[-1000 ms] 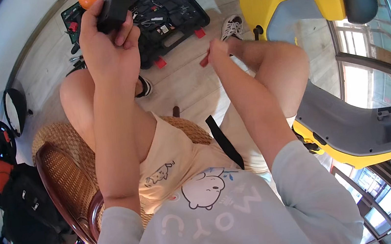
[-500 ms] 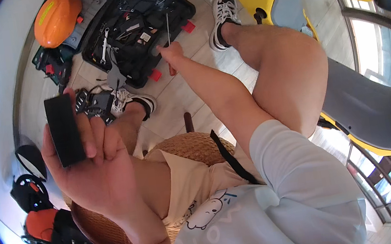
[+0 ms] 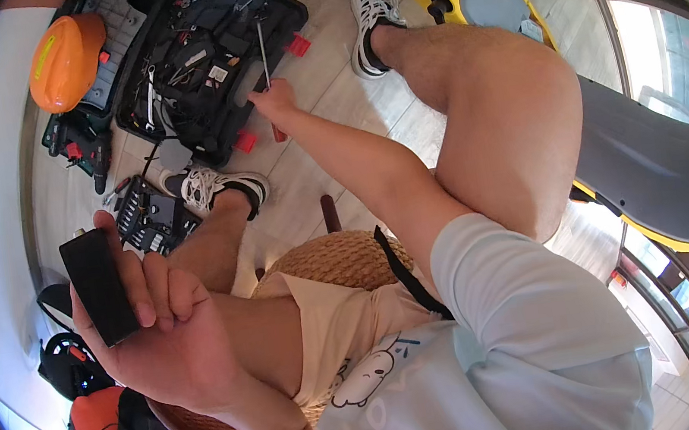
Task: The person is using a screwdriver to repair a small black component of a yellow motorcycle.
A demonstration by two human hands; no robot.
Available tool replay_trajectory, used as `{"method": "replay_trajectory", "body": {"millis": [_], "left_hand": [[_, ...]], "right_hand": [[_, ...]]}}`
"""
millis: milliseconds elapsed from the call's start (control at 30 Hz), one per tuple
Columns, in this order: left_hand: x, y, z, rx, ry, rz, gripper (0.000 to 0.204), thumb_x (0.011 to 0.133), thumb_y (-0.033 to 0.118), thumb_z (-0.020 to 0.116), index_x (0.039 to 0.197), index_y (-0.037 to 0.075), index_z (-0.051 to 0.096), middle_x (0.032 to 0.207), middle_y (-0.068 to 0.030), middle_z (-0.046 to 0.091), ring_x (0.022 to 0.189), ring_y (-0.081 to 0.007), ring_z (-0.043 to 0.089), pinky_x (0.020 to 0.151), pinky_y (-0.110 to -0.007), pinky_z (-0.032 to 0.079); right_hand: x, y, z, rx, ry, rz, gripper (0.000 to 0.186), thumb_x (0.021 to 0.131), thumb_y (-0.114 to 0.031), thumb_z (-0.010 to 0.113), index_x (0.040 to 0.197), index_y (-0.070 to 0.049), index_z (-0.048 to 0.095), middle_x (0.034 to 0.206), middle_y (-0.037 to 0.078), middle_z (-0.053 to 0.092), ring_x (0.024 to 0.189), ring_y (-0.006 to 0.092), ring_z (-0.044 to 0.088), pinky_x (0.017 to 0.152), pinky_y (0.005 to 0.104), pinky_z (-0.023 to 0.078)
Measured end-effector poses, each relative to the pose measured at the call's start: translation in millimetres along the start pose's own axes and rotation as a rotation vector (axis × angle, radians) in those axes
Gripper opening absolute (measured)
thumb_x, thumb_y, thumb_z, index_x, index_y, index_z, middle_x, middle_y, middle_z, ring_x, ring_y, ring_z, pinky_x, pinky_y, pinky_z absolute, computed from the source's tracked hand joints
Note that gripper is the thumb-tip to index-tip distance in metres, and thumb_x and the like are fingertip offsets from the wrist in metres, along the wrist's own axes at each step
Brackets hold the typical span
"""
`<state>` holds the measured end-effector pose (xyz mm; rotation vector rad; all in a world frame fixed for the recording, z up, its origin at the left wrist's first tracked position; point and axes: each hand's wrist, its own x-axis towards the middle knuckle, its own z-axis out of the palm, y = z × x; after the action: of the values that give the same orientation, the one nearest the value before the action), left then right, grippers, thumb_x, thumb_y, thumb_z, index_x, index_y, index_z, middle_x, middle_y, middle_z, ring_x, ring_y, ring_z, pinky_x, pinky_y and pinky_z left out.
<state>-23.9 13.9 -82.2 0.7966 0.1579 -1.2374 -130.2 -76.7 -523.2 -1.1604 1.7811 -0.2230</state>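
Two hands, two objects

Holds in left hand (image 3: 175, 350) one black block (image 3: 100, 286), with fingers clamped on it, at lower left. Grips in right hand (image 3: 275, 100) one red-handled screwdriver (image 3: 279, 133), with fingers wrapped around it, near one black tool case (image 3: 218, 145) with two red latches (image 3: 245, 140).

counting up now, one left hand (image 3: 165, 341) and one right hand (image 3: 276, 102), making two, with one black block (image 3: 101, 286) and one screwdriver (image 3: 264, 58) shared out at one apiece! spotting, down at floor level, one big black tool case (image 3: 289, 15) with two red latches (image 3: 245, 140) along its near edge, one smaller socket set (image 3: 154, 212), and one orange hard hat (image 3: 69, 62)! adding two laced sneakers (image 3: 376, 12), one per foot, two pale short sleeves (image 3: 539, 302), and one dark strap (image 3: 408, 278)!
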Motion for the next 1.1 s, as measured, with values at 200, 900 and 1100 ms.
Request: {"method": "replay_trajectory", "body": {"millis": [200,900,1100], "left_hand": [[0.8,-3.4,0.7,-0.004,-0.027,-0.054,0.064,0.098,0.031,0.049,0.14,-0.012,0.029,0.063,-0.0025,0.037,0.053,-0.009,0.028,0.05,-0.024,0.024],[4.4,-35.3,5.0,0.055,-0.064,-0.175,0.064,0.091,0.023,0.058,0.139,-0.011,0.032,0.069,-0.0007,0.04,0.055,-0.0082,0.027,0.049,-0.024,0.021],[1.0,-24.6,12.6,0.052,-0.141,-0.179,0.061,0.093,0.025,0.058,0.137,-0.011,0.035,0.068,-0.0006,0.04,0.055,-0.0078,0.028,0.049,-0.024,0.023]], "right_hand": [[-19.9,-8.9,-17.9,0.206,-0.033,0.043,0.037,0.069,-0.03,0.078,0.088,-0.002,0.066,0.084,0.018,0.068,0.082,0.0345,0.068,0.072,0.0449,0.053],[-91.1,-61.1,-34.2,0.338,0.205,-0.064,0.026,0.085,-0.019,0.064,0.102,0.001,0.063,0.084,0.024,0.067,0.08,0.0443,0.064,0.073,0.0513,0.052],[-56.8,-34.4,-5.3,0.292,0.26,-0.142,0.032,0.08,-0.015,0.063,0.107,0.003,0.061,0.102,0.029,0.063,0.099,0.0421,0.063,0.085,0.0487,0.051]]}}
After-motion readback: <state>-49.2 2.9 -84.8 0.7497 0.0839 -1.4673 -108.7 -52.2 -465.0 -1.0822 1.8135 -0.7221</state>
